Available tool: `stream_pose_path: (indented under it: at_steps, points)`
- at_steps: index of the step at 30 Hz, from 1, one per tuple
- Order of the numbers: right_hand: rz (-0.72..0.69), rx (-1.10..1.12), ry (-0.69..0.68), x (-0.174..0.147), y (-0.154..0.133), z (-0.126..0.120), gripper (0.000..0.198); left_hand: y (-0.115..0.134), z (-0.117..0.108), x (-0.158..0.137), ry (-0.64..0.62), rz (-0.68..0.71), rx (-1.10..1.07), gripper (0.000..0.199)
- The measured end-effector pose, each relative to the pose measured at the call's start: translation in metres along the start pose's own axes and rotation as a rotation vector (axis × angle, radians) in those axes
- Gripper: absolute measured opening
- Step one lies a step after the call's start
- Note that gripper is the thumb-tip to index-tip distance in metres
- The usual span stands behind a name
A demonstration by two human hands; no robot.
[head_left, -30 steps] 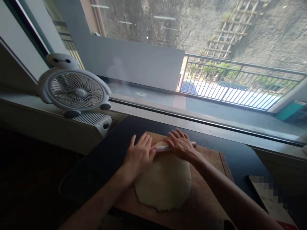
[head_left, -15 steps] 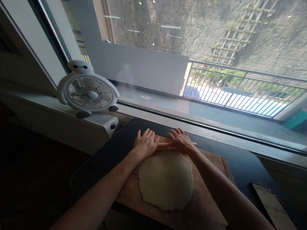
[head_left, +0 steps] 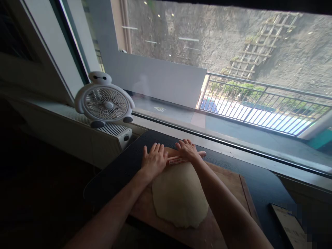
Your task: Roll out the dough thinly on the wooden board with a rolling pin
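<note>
A wooden rolling pin (head_left: 176, 160) lies across the far edge of a flattened sheet of dough (head_left: 180, 197). My left hand (head_left: 155, 159) rests palm down over the pin's left end, its fingers stretched out and spread. Towards the pin's right end, my right hand (head_left: 187, 149) presses flat, fingers extended forward, and the pin's tip (head_left: 202, 154) sticks out beyond it. Pale and roughly round, the dough lies on a wooden board (head_left: 228, 180); my right forearm covers part of its right side.
The board sits on a dark table (head_left: 264, 183) beside a window. A phone (head_left: 287, 224) lies at the table's right. On the left, a white fan (head_left: 107, 103) stands on a vented ledge unit (head_left: 114, 129). Outside, a railing (head_left: 259, 103) shows.
My right hand has shifted left along the pin, leaving more of its right end exposed. The pin now lies more slanted. The view has tilted and turned slightly.
</note>
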State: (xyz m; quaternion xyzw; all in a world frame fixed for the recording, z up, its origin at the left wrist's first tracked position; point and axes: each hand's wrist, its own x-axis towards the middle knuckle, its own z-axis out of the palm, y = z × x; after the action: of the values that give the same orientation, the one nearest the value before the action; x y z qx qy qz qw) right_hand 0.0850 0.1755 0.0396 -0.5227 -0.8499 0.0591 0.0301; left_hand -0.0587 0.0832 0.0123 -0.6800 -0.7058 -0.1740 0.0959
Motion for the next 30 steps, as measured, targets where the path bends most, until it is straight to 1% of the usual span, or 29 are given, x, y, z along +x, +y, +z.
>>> stream_pose_path:
  at_steps: [1,2,5,7,8,9,11,14,16,17,18,20,23,25,26,27,28,30]
  points:
    - [-0.011,0.0,0.007,-0.002,-0.004,0.001,0.047,0.0,-0.002,-0.006,0.006,0.022,-0.001,0.047]
    - [-0.036,0.001,0.014,-0.011,-0.006,0.002,0.048,0.001,-0.005,-0.019,0.018,0.064,-0.003,0.046]
    - [-0.186,0.023,0.032,-0.059,-0.001,0.01,0.05,0.011,-0.015,-0.08,0.095,0.209,-0.021,0.044]
    - [-0.277,0.043,0.028,-0.088,0.007,0.013,0.051,0.018,-0.018,-0.117,0.178,0.269,-0.021,0.046]
    - [-0.293,0.044,0.021,-0.095,0.009,0.013,0.051,0.021,-0.017,-0.128,0.2,0.29,-0.016,0.047]
    - [-0.287,0.039,0.013,-0.094,0.01,0.013,0.052,0.021,-0.016,-0.134,0.222,0.286,-0.013,0.048]
    - [-0.233,0.013,-0.002,-0.075,0.002,0.011,0.051,0.016,-0.012,-0.129,0.246,0.214,-0.019,0.047]
    - [-0.155,-0.018,-0.009,-0.022,-0.024,0.008,0.045,-0.003,-0.011,-0.104,0.245,0.043,-0.051,0.041]
    - [-0.15,-0.018,0.003,0.004,-0.043,0.007,0.044,-0.015,-0.014,-0.092,0.226,-0.019,-0.069,0.038]
    - [-0.155,-0.017,0.015,0.008,-0.049,0.007,0.045,-0.019,-0.016,-0.09,0.227,-0.037,-0.08,0.036]
    - [-0.165,-0.015,0.024,0.005,-0.052,0.008,0.046,-0.02,-0.018,-0.092,0.237,-0.047,-0.098,0.034]
    - [-0.213,-0.007,0.04,-0.018,-0.049,0.011,0.048,-0.016,-0.022,-0.102,0.277,-0.043,-0.157,0.032]
    - [-0.325,0.017,0.039,-0.075,-0.024,0.017,0.049,0.002,-0.023,-0.121,0.336,0.001,-0.274,0.03]
    - [-0.363,0.023,0.02,-0.102,-0.009,0.019,0.053,0.013,-0.023,-0.129,0.351,0.022,-0.322,0.028]
    - [-0.366,0.02,0.014,-0.107,-0.006,0.019,0.054,0.016,-0.023,-0.13,0.354,0.02,-0.333,0.027]
    - [-0.359,0.014,0.015,-0.105,-0.006,0.019,0.054,0.017,-0.023,-0.129,0.356,0.01,-0.337,0.027]
    - [-0.343,0.007,0.02,-0.096,-0.011,0.018,0.052,0.015,-0.022,-0.128,0.354,-0.007,-0.335,0.027]
    - [-0.296,0.002,0.021,-0.064,-0.031,0.018,0.049,0.007,-0.022,-0.124,0.341,-0.053,-0.319,0.027]
